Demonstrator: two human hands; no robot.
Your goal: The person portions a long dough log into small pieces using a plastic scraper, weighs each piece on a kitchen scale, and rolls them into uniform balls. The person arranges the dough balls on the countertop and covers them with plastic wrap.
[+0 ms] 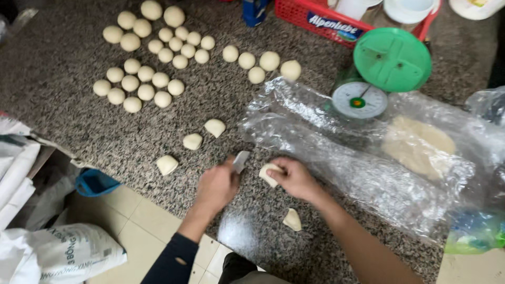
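I am at the cutting step: my left hand [216, 186] is clenched on a blade [241, 160], and my right hand [295, 179] grasps a dough piece [269, 173] on the counter [63, 68]. The piece lies just beside the blade. I think the next cut needs a steady piece under the edge.

We see cream dough balls [138, 79] on a speckled grey granite bench [63, 58], a green kitchen scale [386, 66], a red crate [315, 18].
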